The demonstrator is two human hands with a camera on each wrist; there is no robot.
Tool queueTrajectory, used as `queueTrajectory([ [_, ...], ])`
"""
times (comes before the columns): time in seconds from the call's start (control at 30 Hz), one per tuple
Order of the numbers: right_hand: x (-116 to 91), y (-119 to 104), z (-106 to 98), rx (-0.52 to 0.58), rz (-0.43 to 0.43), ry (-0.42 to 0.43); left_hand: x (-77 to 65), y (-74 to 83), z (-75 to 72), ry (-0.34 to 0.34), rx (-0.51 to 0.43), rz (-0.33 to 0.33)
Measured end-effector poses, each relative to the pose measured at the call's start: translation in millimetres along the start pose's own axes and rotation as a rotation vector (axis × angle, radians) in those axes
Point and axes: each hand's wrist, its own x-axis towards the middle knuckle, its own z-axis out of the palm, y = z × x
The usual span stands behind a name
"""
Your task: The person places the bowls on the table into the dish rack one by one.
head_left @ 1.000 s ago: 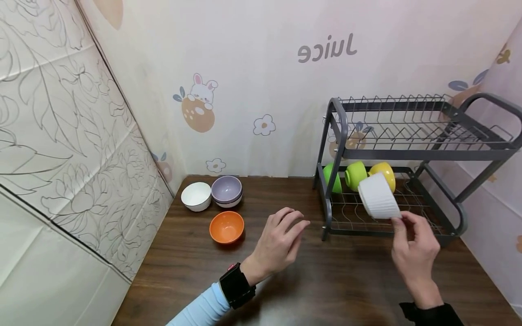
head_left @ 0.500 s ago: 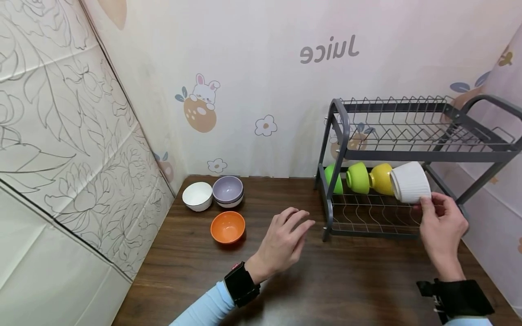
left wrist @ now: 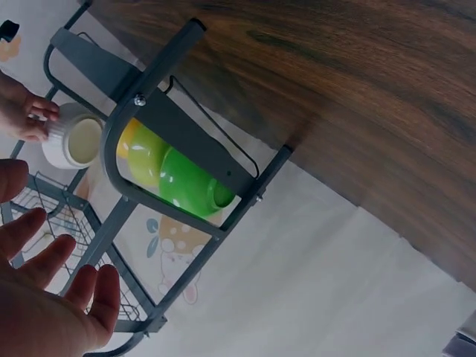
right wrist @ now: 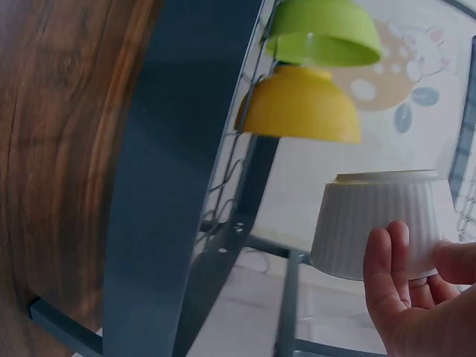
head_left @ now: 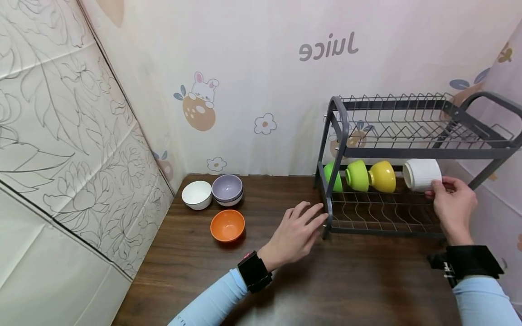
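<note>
1. Your right hand (head_left: 454, 203) pinches the ribbed white bowl (head_left: 425, 174) near its rim, thumb on one side and fingers on the other.
2. That bowl lies sideways at the right part of the rack's lower tier (head_left: 383, 234), base toward the left; you cannot tell whether it touches the wires.
3. To its left, with a gap between, is the yellow bowl (head_left: 384, 177), then the lime bowl (head_left: 358, 176), then the green bowl (left wrist: 184, 182), all on their sides in a row.
4. Your left hand (head_left: 294, 234) is spread, fingers loosely bent, just beside the left end of the rack (head_left: 420, 154); contact there is unclear.
5. On the table (head_left: 346, 285), well to the left, you have an orange bowl (head_left: 227, 225) in front, with another white bowl (head_left: 197, 195) and a purple bowl (head_left: 227, 188) behind it. The purple one is stacked on at least one more bowl.
</note>
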Motion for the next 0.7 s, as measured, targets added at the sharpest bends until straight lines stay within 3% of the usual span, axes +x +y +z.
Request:
queueTrajectory([
  [0.23, 27.7, 5.5, 7.8, 0.112, 0.099, -0.108, 13.1, -3.8, 10.6, -0.043, 0.044, 0.005],
  [0.47, 43.4, 12.5, 15.4, 0.281, 0.208, -0.179, 15.3, -5.3, 20.0, -0.098, 0.074, 0.002],
  [0.7, 60.7, 17.7, 17.1, 0.252, 0.280, -0.268, 18.5, -5.1, 24.0, -0.122, 0.091, 0.004],
])
